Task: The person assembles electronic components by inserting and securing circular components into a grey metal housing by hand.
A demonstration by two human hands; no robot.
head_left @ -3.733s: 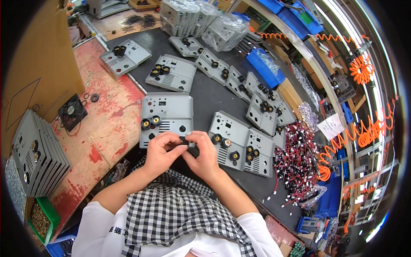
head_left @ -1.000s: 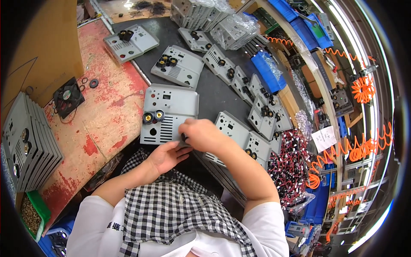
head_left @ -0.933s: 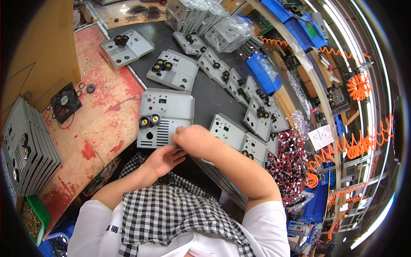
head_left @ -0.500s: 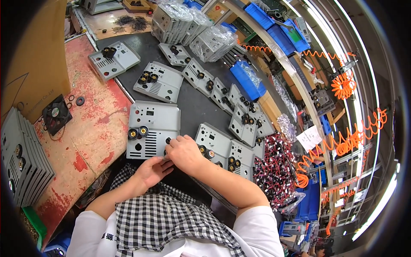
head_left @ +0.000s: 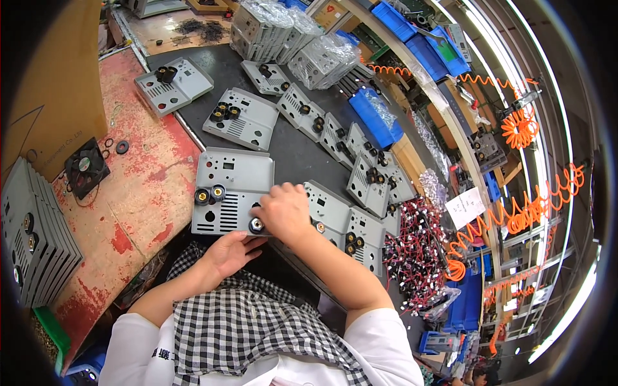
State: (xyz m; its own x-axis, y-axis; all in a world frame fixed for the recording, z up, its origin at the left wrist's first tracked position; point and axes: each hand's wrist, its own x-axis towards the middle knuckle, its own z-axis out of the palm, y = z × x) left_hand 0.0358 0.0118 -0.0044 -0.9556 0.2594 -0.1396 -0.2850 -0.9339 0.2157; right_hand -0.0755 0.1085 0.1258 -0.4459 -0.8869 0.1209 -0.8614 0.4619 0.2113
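In front of me a grey metal panel (head_left: pixel 243 175) lies flat, with round holes and slots. Two black round connectors (head_left: pixel 210 194) with brass centres stand on its left side. Near its lower right corner sits another black connector (head_left: pixel 256 225) with a silvery nut in the middle. Just right of that connector is my right hand (head_left: pixel 288 211), its fingers curled; whatever they hold is hidden. My left hand (head_left: pixel 230 253) is palm up at the panel's near edge, fingers stretched out and partly under the edge, with nothing visible in it.
More grey panels with connectors (head_left: pixel 243 119) spread over the dark table. A heap of red and black wires (head_left: pixel 418 244) lies right. Left are a black fan (head_left: pixel 86 168) and stacked panels (head_left: pixel 42 238). Behind stand wrapped panels (head_left: pixel 257 29) and a blue bin (head_left: pixel 373 119).
My right hand has moved right and slightly up, away from my left fingers. The connector with the silvery nut now shows at the corner. My left hand has shifted slightly down.
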